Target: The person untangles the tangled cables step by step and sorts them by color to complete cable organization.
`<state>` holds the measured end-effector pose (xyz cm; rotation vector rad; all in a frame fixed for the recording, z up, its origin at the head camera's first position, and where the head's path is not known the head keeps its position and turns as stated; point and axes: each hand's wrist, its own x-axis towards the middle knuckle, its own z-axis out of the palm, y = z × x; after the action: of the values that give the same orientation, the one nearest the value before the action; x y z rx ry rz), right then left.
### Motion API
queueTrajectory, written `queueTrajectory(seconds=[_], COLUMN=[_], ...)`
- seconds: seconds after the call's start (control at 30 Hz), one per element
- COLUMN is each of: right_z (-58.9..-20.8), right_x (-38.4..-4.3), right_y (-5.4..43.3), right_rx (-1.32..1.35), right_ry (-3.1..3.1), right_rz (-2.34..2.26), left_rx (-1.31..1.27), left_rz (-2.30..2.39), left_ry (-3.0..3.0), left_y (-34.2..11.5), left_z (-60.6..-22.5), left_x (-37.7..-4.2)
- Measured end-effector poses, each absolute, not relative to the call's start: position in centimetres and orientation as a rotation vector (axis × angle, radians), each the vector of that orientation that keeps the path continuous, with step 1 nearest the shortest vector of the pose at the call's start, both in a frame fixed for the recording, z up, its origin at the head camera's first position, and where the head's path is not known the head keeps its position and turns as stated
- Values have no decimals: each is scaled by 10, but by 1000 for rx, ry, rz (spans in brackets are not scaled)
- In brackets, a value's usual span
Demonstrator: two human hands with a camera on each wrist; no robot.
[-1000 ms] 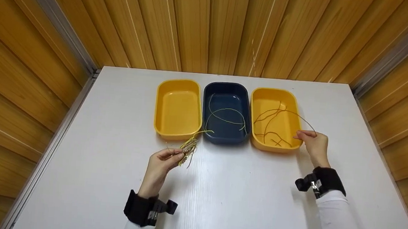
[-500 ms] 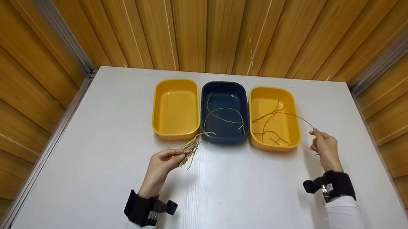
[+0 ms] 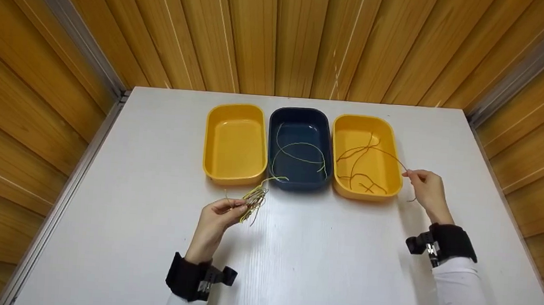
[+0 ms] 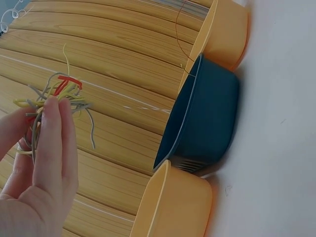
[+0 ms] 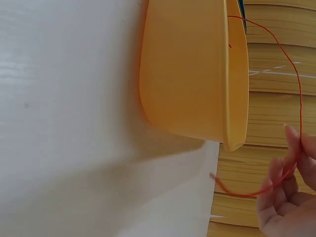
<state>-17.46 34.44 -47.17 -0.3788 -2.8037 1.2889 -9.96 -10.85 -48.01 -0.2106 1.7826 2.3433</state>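
Observation:
My left hand (image 3: 217, 218) pinches a tangled bundle of wires (image 4: 59, 94), yellow, grey and red, in front of the blue bin. One yellow strand sticks out from the bundle toward the blue bin's near edge. At the right, my right hand (image 3: 428, 189) pinches a single red wire (image 5: 300, 94) between thumb and fingertips, beside the right yellow bin (image 3: 369, 196). The wire arches over that bin's rim and inside it, while its loose tail hangs below my fingers. Several red wires lie in the right yellow bin. Inside the blue bin (image 3: 298, 187) are looping yellow-green wires (image 3: 303, 144).
Another yellow bin (image 3: 234, 181) stands at the left of the row, with nothing seen inside. All three bins stand side by side on a white table (image 3: 288, 263). Wood-panelled walls (image 3: 299, 39) rise behind and at both sides.
My right hand drew the red wire away to the right of the bin, then came slightly back toward its rim. The left hand stays almost still with the bundle.

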Motion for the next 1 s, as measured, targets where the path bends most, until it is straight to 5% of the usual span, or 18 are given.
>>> queueTrajectory(seconds=[0.53,1.0], right_z=[-431,-455], right_x=[-177,-194], right_y=[334,331], right_rx=[-194,-417], right_ry=[-2675,-2654], right_rz=[1227,1361], left_rx=[-235,-239], left_rz=[2339,2354], left_ry=[1779,1775], left_y=[-107,-108], left_z=[-480,-481], left_x=[-98,-97])
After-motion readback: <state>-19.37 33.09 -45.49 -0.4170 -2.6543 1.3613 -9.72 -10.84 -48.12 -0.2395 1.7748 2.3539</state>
